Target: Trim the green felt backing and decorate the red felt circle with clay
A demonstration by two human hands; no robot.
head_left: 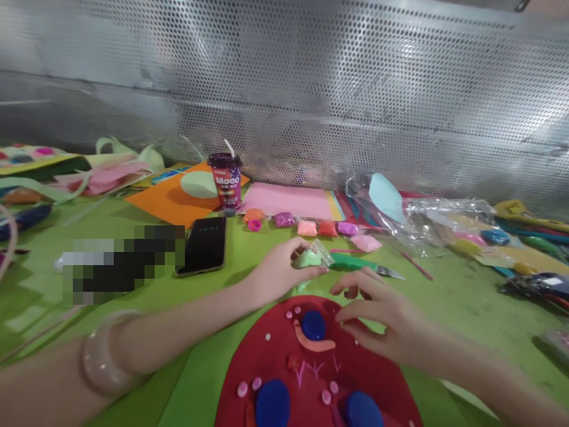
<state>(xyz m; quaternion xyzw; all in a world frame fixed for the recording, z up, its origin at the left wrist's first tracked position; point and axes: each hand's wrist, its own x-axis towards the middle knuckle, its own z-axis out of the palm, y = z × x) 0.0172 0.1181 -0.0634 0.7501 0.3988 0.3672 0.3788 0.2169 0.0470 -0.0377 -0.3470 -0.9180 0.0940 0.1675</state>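
Note:
My left hand [287, 270] reaches over the green table and grips a small clear packet of light green clay [310, 257] between thumb and fingers. A little to the right, my right hand [376, 308] hovers over the edge of a dark red board [373, 370], its fingers bent and apart with nothing seen between them. Dark blue discs [313, 325], a peach curved strip [311, 342] and small pink and white dots decorate the board. Just behind my right hand lies a green-handled craft knife [353, 263] with its blade pointing right.
Several clay packets [328, 229] line the table's back. A purple drink cup [226, 184] with straw stands behind a black phone [203, 246]. Coloured paper [284, 200], clear plastic wrapping [420, 231] and a thin stick [416, 265] lie around. A perforated metal panel [284, 89] rises behind.

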